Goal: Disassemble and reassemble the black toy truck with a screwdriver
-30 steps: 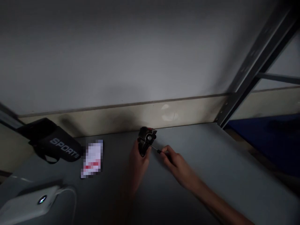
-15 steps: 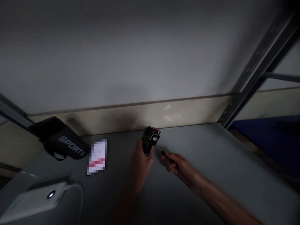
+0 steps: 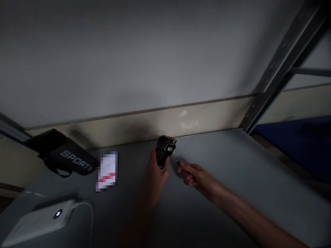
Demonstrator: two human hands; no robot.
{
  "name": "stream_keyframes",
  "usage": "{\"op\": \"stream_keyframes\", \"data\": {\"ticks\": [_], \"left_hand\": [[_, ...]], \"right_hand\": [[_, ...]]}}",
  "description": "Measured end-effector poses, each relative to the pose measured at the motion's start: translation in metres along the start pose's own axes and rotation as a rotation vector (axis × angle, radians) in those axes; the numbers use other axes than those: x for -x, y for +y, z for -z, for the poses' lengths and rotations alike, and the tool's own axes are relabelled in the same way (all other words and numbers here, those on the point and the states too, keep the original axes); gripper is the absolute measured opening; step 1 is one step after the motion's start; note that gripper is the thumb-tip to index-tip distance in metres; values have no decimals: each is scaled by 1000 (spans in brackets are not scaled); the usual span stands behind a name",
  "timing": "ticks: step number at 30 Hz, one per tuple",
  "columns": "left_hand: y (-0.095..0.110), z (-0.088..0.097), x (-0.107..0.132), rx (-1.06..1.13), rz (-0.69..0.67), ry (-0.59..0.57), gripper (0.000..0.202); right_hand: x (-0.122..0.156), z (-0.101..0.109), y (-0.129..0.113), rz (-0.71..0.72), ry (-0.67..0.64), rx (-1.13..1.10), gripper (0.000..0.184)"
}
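Note:
My left hand [image 3: 157, 176] is closed around a small black toy car [image 3: 163, 144] with red marks, tilted and raised over the grey tabletop. One of its wheels, with a silvery hub, faces me. From the right, my right hand [image 3: 195, 175] grips a screwdriver [image 3: 178, 163] by its dark handle, most of which the fingers cover. The thin metal shaft points up and left, with its tip at the car's underside beside the wheel. Whether the tip sits in a screw is too small to tell.
At the left lies a black bottle sleeve [image 3: 74, 159] marked SPORT, beside a phone-like item [image 3: 107, 170] with a pixelated face. Nearer is a white power bank [image 3: 38, 222] with a cable. A wall [image 3: 155, 62] rises behind, and a metal frame post [image 3: 279, 75] stands right.
The view has shifted slightly. My right hand's fingers have turned a little around the screwdriver handle, less of which shows now. The toy car stays in my left hand.

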State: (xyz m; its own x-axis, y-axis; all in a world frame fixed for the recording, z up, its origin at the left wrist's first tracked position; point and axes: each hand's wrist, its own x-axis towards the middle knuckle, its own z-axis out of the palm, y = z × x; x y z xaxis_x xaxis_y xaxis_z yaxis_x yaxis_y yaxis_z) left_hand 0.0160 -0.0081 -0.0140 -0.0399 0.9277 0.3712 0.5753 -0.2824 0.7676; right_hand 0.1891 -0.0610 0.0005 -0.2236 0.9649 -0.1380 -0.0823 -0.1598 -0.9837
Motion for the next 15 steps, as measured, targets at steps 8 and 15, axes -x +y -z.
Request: {"op": "stream_keyframes", "data": {"ticks": [8,15], "left_hand": [[0,-3,-4,-28,19,44,35],[-4,2,-6,-24,-32,-4,32]], "right_hand": [[4,-2,-3,326,172,544,17],[0,3,-2,81,49,109,41]]}}
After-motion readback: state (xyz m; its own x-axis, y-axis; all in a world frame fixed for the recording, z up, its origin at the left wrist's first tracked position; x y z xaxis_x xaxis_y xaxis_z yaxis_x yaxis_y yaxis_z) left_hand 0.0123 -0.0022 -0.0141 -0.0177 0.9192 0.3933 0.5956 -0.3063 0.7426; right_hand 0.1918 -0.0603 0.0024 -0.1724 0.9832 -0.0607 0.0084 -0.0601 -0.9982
